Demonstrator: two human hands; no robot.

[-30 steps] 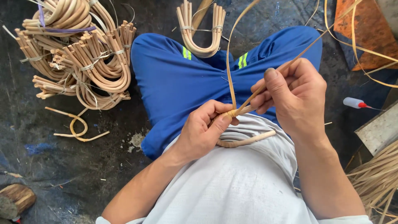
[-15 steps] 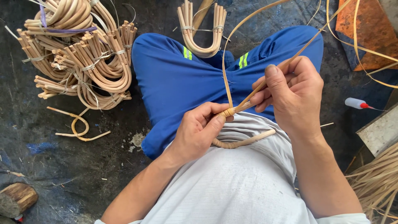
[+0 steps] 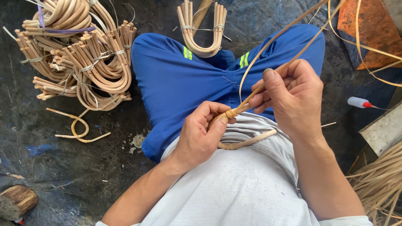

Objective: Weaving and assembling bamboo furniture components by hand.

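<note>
My left hand [image 3: 203, 134] grips a bent rattan cane piece [image 3: 247, 141] over my lap, its thumb pressed on the wrapped spot where a thin strip winds round the cane. My right hand [image 3: 291, 94] pinches that thin rattan strip [image 3: 268, 46] just right of the wrap. The strip loops up and away toward the upper right. The cane's free end curves below my left hand across my white shirt. I sit cross-legged in blue trousers [image 3: 176, 79].
Tied bundles of U-bent cane [image 3: 79, 62] lie on the dark ground at upper left, another bundle [image 3: 203, 29] by my knees. A small looped cane piece [image 3: 77, 127] lies left. A glue bottle [image 3: 359, 102], loose strips [image 3: 379, 184] and a wood block [image 3: 16, 201] sit around.
My right hand has drawn the strip tighter and shifted slightly up and right. The strip's loop above has swung rightward. My left hand keeps its hold on the cane.
</note>
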